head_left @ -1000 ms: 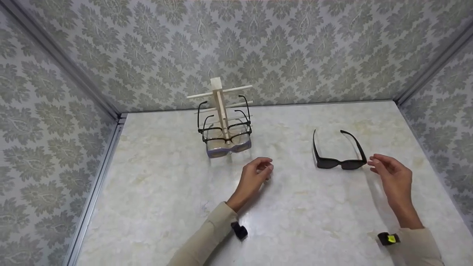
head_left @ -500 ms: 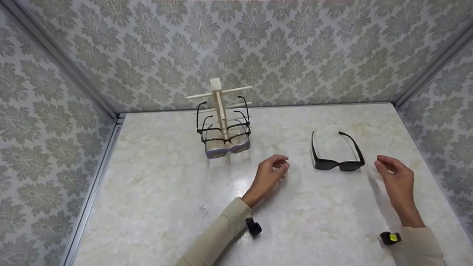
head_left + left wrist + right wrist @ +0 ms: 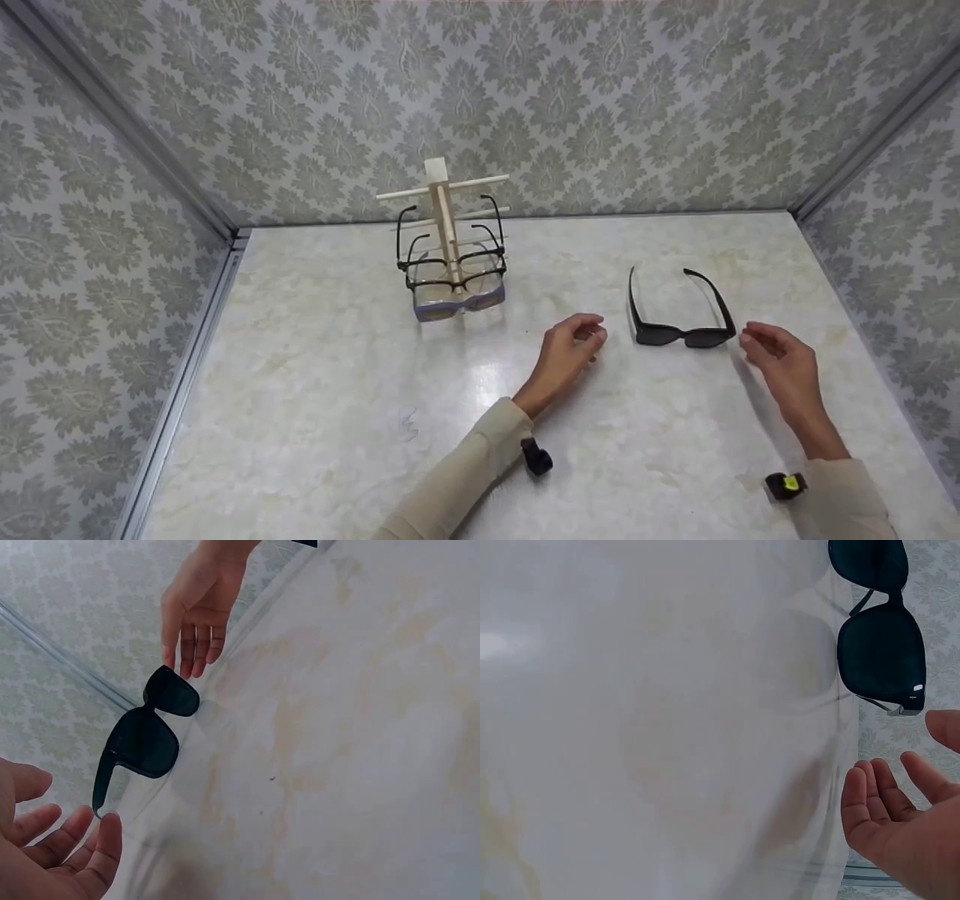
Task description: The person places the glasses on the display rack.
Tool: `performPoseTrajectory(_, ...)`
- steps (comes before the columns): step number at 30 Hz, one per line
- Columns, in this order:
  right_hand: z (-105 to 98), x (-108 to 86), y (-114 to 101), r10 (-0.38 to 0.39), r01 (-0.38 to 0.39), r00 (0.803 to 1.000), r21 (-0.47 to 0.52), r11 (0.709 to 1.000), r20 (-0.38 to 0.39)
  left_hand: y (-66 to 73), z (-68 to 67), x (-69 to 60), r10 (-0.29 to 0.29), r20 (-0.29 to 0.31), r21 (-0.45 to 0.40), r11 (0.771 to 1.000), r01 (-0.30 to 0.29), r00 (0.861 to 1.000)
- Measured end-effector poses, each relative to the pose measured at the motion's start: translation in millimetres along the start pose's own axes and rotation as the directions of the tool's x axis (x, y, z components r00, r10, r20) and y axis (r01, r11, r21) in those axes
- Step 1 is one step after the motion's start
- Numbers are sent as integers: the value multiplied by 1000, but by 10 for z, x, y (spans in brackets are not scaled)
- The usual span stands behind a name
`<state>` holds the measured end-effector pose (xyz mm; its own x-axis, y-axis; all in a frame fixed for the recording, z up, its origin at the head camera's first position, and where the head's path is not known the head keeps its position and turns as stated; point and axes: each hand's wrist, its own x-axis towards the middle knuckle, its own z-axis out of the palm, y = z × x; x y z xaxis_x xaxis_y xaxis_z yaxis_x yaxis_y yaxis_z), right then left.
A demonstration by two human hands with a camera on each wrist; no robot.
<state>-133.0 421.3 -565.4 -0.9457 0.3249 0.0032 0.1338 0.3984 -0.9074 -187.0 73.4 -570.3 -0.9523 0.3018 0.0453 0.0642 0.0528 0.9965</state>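
Note:
Black sunglasses [image 3: 705, 338] rest on the table, temples unfolded and pointing toward the back wall, dark lenses [image 3: 881, 652] facing me. My right hand [image 3: 786, 367] hovers just beside their right hinge. In the right wrist view a small gap separates its thumb and loosely bent fingers from the frame. My left hand [image 3: 568, 352] is to the left of the sunglasses, fingers relaxed and apart from them in the head view. Both hands hold nothing. The left wrist view shows the sunglasses [image 3: 150, 742] between the two hands.
Left of centre stands a wooden eyewear rack [image 3: 437, 172] with crossbars. Black-framed glasses hang on it above purple-framed sunglasses [image 3: 460, 304]; its top crossbar [image 3: 480, 181] is bare. Patterned walls [image 3: 517, 97] enclose the marbled table [image 3: 315, 390] at the back and sides.
My left hand has moved right, from near the rack toward the sunglasses. My right hand drew slightly away from their hinge, then came back close. The sunglasses stay on the table.

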Motion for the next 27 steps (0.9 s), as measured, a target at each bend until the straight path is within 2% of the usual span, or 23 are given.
performPoseTrajectory(5,33,20,2,-8,9,999,-43,999,32,-42,140,64,6,-3,-16,1000,-6,1000)
performPoseTrajectory(10,61,42,-43,-36,39,997,-48,998,70,-67,270,114,-25,-12,-3,1000,25,1000)
performPoseTrajectory(15,80,68,-84,-60,61,996,-19,998,69,-61,344,135,-67,66,22,998,66,996)
performPoseTrajectory(20,90,85,-80,-52,51,995,19,999,79,-48,385,152,-63,157,22,998,60,986)
performPoseTrajectory(27,86,66,-53,-54,50,993,40,998,101,-60,414,155,-56,181,1,998,57,982)
